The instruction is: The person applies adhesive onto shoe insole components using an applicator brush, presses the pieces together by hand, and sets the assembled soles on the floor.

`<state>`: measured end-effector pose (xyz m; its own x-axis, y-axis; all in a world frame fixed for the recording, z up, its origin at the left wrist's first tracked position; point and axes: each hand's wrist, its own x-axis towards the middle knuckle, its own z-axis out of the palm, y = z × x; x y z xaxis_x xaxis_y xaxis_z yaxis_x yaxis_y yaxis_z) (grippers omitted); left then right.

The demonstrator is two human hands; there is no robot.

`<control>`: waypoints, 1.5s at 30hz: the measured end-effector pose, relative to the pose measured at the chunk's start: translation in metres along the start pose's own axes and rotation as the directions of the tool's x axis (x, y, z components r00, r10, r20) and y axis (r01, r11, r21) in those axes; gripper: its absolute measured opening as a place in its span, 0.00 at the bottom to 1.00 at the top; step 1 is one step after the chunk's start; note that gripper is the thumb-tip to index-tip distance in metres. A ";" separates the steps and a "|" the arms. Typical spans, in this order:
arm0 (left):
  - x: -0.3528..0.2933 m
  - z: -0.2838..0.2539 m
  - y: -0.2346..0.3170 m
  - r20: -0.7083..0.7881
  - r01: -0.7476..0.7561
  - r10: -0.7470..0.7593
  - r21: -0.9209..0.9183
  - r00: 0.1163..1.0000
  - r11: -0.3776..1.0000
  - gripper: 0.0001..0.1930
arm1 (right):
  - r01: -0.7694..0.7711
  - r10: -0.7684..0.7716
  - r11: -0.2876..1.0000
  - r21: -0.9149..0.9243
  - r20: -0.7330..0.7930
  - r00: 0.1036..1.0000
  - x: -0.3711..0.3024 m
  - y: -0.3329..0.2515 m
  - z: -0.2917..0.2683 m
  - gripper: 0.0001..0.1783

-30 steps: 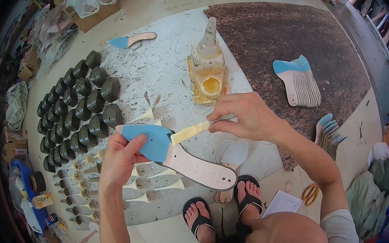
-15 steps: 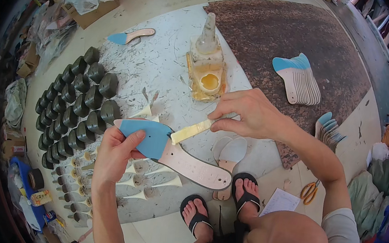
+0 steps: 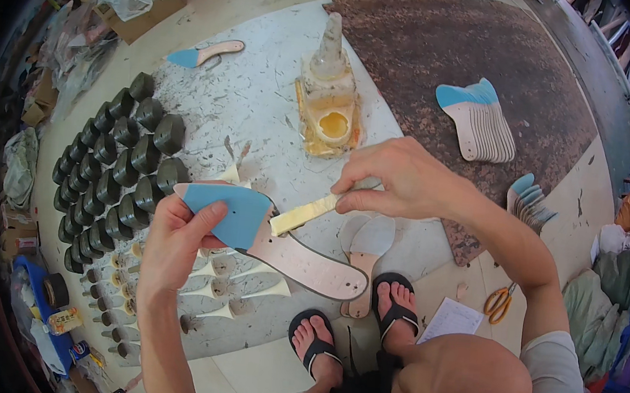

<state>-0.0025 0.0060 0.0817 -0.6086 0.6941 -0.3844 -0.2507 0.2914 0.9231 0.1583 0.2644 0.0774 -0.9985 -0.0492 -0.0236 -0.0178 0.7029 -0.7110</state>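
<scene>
My left hand (image 3: 180, 236) grips a shoe insole (image 3: 297, 260) by its blue forefoot, thumb on top and fingers underneath. The rest of the insole is pale pink with a dark edge and small holes, and it slants down to the right. Between the thumb and fingers of my right hand (image 3: 389, 181) is a flat, cream-yellow brush (image 3: 304, 214). Its tip touches or nearly touches the insole's edge near the blue border. Beyond my hands stands a glue pot (image 3: 331, 118) with a cone-shaped top and an opening showing yellow liquid.
Dark shoe heels (image 3: 105, 182) stand in rows at left, with slim cream heels (image 3: 214, 311) nearer me. Fanned insoles (image 3: 484, 126) lie on a brown mottled sheet (image 3: 454, 42). Below my right arm are orange-handled scissors (image 3: 500, 302) and a paper sheet (image 3: 452, 321). Another insole (image 3: 203, 53) lies far left.
The view has shifted slightly, so the surroundings sit a little further left and up. Both hands keep their holds, and the brush stays at the insole's edge.
</scene>
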 end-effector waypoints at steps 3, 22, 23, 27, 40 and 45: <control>-0.002 -0.004 0.001 -0.014 0.003 -0.002 0.031 1.000 1.000 0.13 | -0.021 0.019 1.000 0.020 0.088 0.996 -0.001 -0.006 -0.009 0.12; 0.006 -0.018 -0.025 0.060 0.019 -0.016 -0.046 0.998 0.999 0.12 | 0.014 -0.016 0.984 -0.178 -0.007 1.000 0.007 -0.006 0.014 0.09; 0.005 -0.020 -0.026 0.026 0.012 -0.010 -0.085 1.000 0.996 0.13 | 0.007 -0.010 0.985 -0.174 -0.014 1.000 0.009 -0.005 0.015 0.09; -0.002 -0.035 -0.038 -0.061 -0.026 0.012 -0.221 0.998 0.975 0.14 | 0.105 -0.108 0.989 -0.105 -0.026 0.994 0.005 -0.001 0.013 0.07; -0.019 -0.003 -0.100 -0.560 -0.398 0.062 -0.503 0.826 0.767 0.15 | -0.016 -0.053 0.996 -0.092 -0.688 0.724 -0.037 0.020 0.052 0.12; -0.021 0.036 -0.102 -0.515 -0.403 -0.028 -0.702 0.857 0.587 0.19 | -0.116 0.027 0.992 -0.047 -0.821 0.570 -0.020 0.008 0.074 0.11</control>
<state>0.0634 -0.0145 -0.0048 -0.9021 0.2479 -0.3531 -0.4306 -0.5704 0.6995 0.1824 0.2181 0.0200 -0.6121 0.5738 0.5441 0.0954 0.7367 -0.6695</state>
